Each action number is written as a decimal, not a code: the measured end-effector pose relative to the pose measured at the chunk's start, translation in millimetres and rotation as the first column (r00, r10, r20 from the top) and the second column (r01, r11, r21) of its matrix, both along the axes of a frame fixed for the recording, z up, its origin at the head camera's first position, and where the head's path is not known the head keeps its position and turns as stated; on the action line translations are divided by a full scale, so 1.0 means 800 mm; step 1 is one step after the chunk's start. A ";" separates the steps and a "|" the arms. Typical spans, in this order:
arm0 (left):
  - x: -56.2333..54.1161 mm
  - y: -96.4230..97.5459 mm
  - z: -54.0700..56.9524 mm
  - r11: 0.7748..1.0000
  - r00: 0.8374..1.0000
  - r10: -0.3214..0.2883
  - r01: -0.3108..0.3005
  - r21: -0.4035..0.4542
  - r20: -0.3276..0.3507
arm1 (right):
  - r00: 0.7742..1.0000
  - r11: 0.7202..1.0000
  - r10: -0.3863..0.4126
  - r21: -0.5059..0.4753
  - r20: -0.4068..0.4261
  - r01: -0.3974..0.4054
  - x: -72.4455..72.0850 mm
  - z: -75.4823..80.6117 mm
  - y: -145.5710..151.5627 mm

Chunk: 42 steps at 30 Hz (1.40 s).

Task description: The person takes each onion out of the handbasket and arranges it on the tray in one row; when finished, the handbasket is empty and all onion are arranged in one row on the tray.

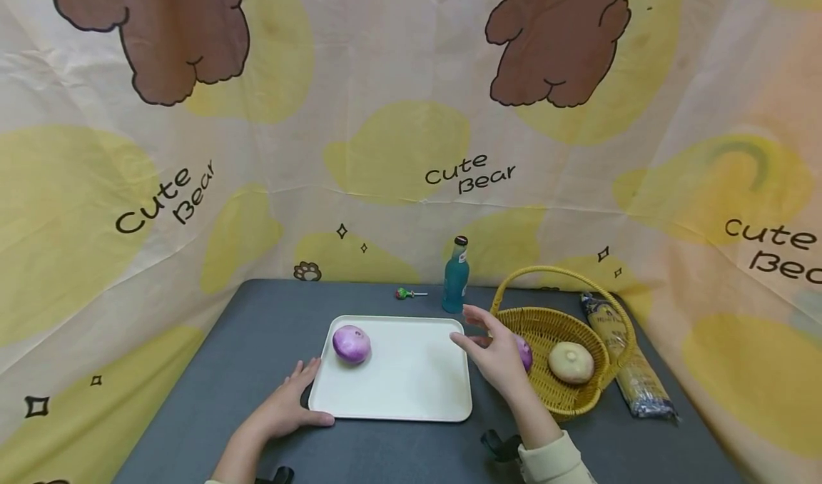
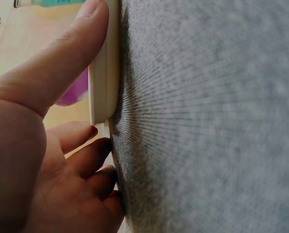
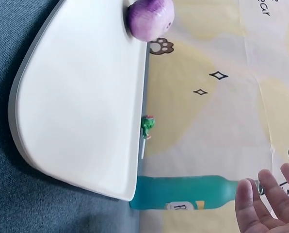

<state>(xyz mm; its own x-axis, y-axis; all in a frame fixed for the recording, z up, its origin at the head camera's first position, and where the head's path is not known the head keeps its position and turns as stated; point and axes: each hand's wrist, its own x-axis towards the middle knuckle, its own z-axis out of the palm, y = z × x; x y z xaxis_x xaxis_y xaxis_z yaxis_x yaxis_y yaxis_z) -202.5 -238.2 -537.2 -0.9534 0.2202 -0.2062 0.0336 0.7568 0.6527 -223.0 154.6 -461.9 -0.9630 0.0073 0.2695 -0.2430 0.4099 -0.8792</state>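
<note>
At the near left corner of a white tray is my left hand. Its thumb lies along the tray's front edge, and the other fingers spread loosely beside the left side. A purple onion sits on the tray's left part; it also shows in the right wrist view. Over the tray's right edge, in front of the basket, hovers my right hand, fingers parted and holding nothing. The yellow wicker basket holds another purple onion, partly hidden behind that hand, and a pale round vegetable.
A blue-green bottle stands behind the tray's right end. Left of it lies a green lollipop with a white stick. A long plastic packet lies right of the basket, whose tall handle arches up. Printed cloth hangs behind the grey table.
</note>
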 end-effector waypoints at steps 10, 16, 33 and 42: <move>-0.004 -0.001 -0.006 1.000 1.000 -0.006 0.006 -0.011 0.009 | 0.999 0.999 -0.037 -0.013 -0.008 0.036 0.002 -0.006 0.019; -0.005 0.000 -0.007 1.000 1.000 -0.007 0.007 -0.002 0.021 | 0.997 0.998 -0.067 -0.018 -0.030 0.067 0.002 -0.011 0.032; -0.003 -0.001 -0.004 1.000 1.000 -0.005 0.005 -0.009 0.014 | 0.990 0.992 -0.112 -0.042 0.081 0.116 0.002 -0.022 0.075; -0.003 -0.004 -0.006 1.000 1.000 -0.026 0.026 0.005 -0.005 | 0.985 0.988 -0.152 0.019 0.076 0.151 -0.003 -0.032 0.098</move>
